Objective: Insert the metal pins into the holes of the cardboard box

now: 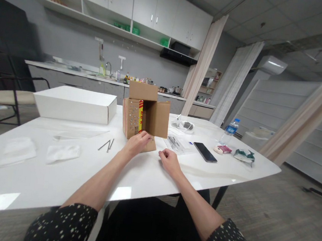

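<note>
Standing across the white table (42,177) is a long white box (75,103), and beside it a small cardboard box (146,113) lies on its side, flaps open toward the person. Their left hand (137,143) rests curled on the lower flap (150,145), fingers pressing it down. Their right hand (169,161) sits loosely closed on the tabletop, holding nothing, near a black phone (205,152).

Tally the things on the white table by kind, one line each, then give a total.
Boxes: 2, the open cardboard box and the white box
Phones: 1, the black phone
Bottles: 1, the water bottle
White folded cloths: 2
Thin metal rods: count unclear
Total: 6, rods aside
</note>
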The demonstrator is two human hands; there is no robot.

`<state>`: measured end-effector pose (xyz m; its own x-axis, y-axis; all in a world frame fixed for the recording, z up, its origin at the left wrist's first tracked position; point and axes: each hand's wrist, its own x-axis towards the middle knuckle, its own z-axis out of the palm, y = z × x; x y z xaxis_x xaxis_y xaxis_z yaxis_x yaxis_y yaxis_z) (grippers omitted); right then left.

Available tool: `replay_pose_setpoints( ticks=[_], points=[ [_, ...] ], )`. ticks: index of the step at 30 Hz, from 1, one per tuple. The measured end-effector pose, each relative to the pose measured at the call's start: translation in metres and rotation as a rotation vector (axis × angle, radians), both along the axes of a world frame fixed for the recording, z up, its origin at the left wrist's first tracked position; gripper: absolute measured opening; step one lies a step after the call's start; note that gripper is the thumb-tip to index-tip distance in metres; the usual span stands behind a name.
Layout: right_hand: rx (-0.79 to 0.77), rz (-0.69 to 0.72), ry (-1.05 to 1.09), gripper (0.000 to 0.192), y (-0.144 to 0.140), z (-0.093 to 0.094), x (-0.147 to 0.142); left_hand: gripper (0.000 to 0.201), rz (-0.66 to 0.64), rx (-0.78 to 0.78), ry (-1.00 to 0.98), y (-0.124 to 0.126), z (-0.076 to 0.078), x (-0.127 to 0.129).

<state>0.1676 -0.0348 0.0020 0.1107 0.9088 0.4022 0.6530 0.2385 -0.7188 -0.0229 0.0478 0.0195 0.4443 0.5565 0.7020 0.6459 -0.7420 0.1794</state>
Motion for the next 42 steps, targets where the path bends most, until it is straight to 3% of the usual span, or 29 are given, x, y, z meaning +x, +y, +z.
replay_pose_setpoints(
  ticks=[10,19,32,42],
  points=[
    [0.000,-0.001,-0.014,0.027,0.002,-0.002,0.001,0.017,0.060,-0.002,-0.205,0.010,0.002,-0.016],
    [0.010,-0.004,-0.027,0.027,0.003,-0.004,0.003,0.011,0.032,-0.055,-0.385,0.009,0.006,-0.015],
    [0.005,-0.003,-0.014,0.027,0.002,-0.001,0.001,0.013,-0.003,-0.164,-0.463,0.009,0.006,-0.015],
    [0.009,-0.001,-0.015,0.026,0.003,-0.004,0.002,0.018,0.030,-0.220,-0.573,0.003,0.018,-0.028]
  ],
)
